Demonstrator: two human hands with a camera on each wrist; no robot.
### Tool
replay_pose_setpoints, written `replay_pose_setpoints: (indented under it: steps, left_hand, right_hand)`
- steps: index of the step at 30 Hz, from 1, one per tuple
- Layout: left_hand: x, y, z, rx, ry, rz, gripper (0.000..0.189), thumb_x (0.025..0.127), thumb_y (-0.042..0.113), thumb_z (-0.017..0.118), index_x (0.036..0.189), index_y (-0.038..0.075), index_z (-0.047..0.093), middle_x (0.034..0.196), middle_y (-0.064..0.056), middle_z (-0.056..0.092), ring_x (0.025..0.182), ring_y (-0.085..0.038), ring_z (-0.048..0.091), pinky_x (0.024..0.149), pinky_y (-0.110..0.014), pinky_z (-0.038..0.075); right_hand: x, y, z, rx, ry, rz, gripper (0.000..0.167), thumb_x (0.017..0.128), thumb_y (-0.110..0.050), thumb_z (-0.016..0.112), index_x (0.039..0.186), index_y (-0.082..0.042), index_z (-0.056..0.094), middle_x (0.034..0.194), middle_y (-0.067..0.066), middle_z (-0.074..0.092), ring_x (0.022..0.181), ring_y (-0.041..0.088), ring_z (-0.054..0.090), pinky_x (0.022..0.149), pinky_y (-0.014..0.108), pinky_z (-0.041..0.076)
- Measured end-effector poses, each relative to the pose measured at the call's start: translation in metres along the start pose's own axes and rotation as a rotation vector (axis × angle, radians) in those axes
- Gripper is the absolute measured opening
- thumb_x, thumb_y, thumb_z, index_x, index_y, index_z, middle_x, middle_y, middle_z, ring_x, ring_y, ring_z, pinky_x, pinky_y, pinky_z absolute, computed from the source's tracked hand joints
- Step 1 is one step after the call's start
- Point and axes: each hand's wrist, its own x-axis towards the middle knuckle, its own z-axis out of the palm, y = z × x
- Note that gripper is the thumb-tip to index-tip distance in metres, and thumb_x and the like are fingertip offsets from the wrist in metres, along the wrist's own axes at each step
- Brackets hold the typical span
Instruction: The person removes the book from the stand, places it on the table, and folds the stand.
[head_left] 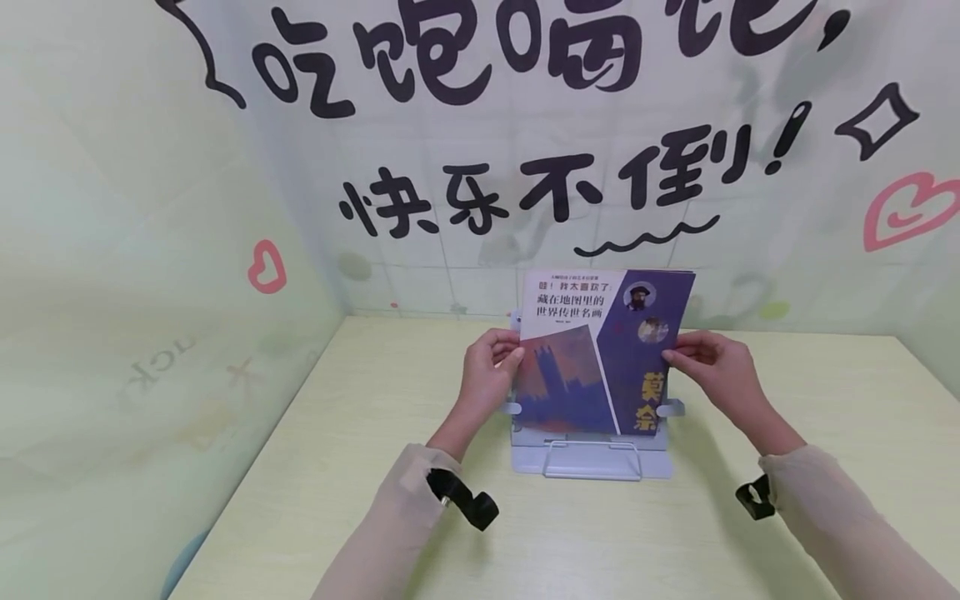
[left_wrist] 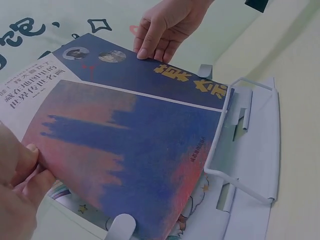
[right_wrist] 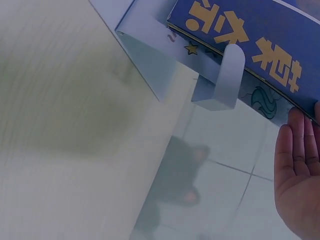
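Note:
A thin book [head_left: 558,375] with a purple and white cover and a tower painting leans upright against a pale metal book stand [head_left: 525,461]. My left hand [head_left: 489,367] pinches its left edge, thumb in front and fingers at the side. On the opposite edge my right hand [head_left: 716,367] grips it the same way, thumb on the cover. In the left wrist view the book's lower edge lies close to the stand's wire bracket [left_wrist: 240,181]. A side clip [right_wrist: 231,75] overlaps the book's edge in the right wrist view. Behind the book, part of a patterned surface [right_wrist: 262,102] shows.
The stand is on a pale wood-grain table [head_left: 360,400]. A printed cloth backdrop [head_left: 420,275] with large black characters and pink hearts rises behind it. Another cloth [head_left: 112,333] hangs along the left side. Each sleeve carries a black wrist mount [head_left: 463,497].

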Motion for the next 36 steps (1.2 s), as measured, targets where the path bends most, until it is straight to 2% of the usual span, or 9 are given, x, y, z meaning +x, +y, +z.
replay_pose_setpoints:
  steps: [5,10,12,15,19,24,28,30,36]
  left_hand:
    - [0.006,0.012,0.000,-0.047,0.009,0.055,0.015,0.084,-0.009,0.059,0.098,-0.011,0.058,0.091,-0.022,0.063,0.085,-0.029,0.062,0.076,-0.029,0.053]
    - [0.011,0.027,0.000,-0.075,0.005,0.129,0.016,0.084,-0.007,0.059,0.100,-0.012,0.057,0.091,-0.024,0.064,0.085,-0.031,0.062,0.077,-0.029,0.053]
    - [0.013,0.034,0.001,-0.078,0.003,0.150,0.016,0.085,-0.006,0.059,0.100,-0.012,0.057,0.091,-0.024,0.064,0.084,-0.030,0.062,0.076,-0.028,0.053]
    - [0.016,0.045,0.001,-0.088,0.000,0.175,0.017,0.086,-0.006,0.058,0.101,-0.012,0.056,0.092,-0.024,0.064,0.085,-0.030,0.063,0.076,-0.028,0.053]
    - [0.016,0.057,0.004,-0.122,-0.008,0.169,0.017,0.086,-0.005,0.058,0.102,-0.011,0.056,0.093,-0.023,0.064,0.084,-0.027,0.063,0.073,-0.028,0.054]
    - [0.011,0.070,0.009,-0.181,-0.033,0.134,0.018,0.086,-0.005,0.058,0.102,-0.011,0.056,0.091,-0.023,0.063,0.075,-0.015,0.061,0.062,-0.028,0.054]
    - [0.006,0.079,0.017,-0.235,-0.069,0.088,0.019,0.086,-0.004,0.058,0.104,-0.010,0.056,0.092,-0.022,0.063,0.073,-0.010,0.060,0.065,-0.026,0.055]
    - [0.004,0.082,0.023,-0.269,-0.089,0.067,0.019,0.086,-0.005,0.058,0.104,-0.010,0.055,0.092,-0.022,0.062,0.074,-0.010,0.060,0.071,-0.029,0.055]
    - [-0.006,0.083,0.045,-0.316,-0.139,0.039,0.019,0.085,-0.008,0.057,0.103,-0.011,0.055,0.090,-0.024,0.062,0.072,-0.009,0.059,0.069,-0.030,0.055]
  right_hand:
    - [0.002,-0.009,-0.009,0.070,0.050,-0.004,0.030,0.082,-0.012,0.069,0.101,0.009,0.062,0.074,-0.017,0.061,0.067,-0.006,0.057,0.059,0.010,0.047]
    - [0.007,-0.020,-0.022,0.188,0.074,0.014,0.013,0.081,-0.010,0.070,0.093,-0.006,0.065,0.073,-0.018,0.062,0.067,-0.003,0.059,0.061,0.009,0.047]
    - [0.009,-0.026,-0.028,0.211,0.089,0.012,0.012,0.081,-0.009,0.070,0.091,-0.012,0.066,0.074,-0.016,0.063,0.068,-0.002,0.059,0.062,0.009,0.047]
    - [0.009,-0.035,-0.037,0.205,0.123,-0.001,0.013,0.081,-0.008,0.070,0.093,-0.013,0.068,0.075,-0.016,0.063,0.068,-0.001,0.059,0.062,0.009,0.047]
    - [0.007,-0.045,-0.049,0.237,0.149,-0.014,0.016,0.080,-0.005,0.070,0.095,-0.011,0.069,0.076,-0.014,0.064,0.069,0.000,0.060,0.063,0.009,0.048]
    - [0.001,-0.051,-0.066,0.269,0.157,-0.009,0.020,0.079,-0.002,0.069,0.096,-0.012,0.069,0.077,-0.013,0.065,0.069,0.000,0.060,0.065,0.009,0.048]
    - [-0.005,-0.052,-0.080,0.214,0.163,0.023,0.021,0.080,-0.005,0.069,0.098,-0.014,0.068,0.077,-0.016,0.065,0.069,-0.001,0.061,0.066,0.008,0.047]
    - [-0.009,-0.051,-0.088,0.166,0.160,0.030,0.020,0.081,-0.007,0.069,0.098,-0.016,0.068,0.078,-0.018,0.064,0.069,-0.002,0.060,0.065,0.006,0.047]
    - [-0.022,-0.041,-0.111,0.027,0.157,0.021,0.016,0.081,-0.009,0.069,0.094,-0.018,0.066,0.075,-0.025,0.062,0.065,-0.006,0.059,0.061,0.003,0.043]
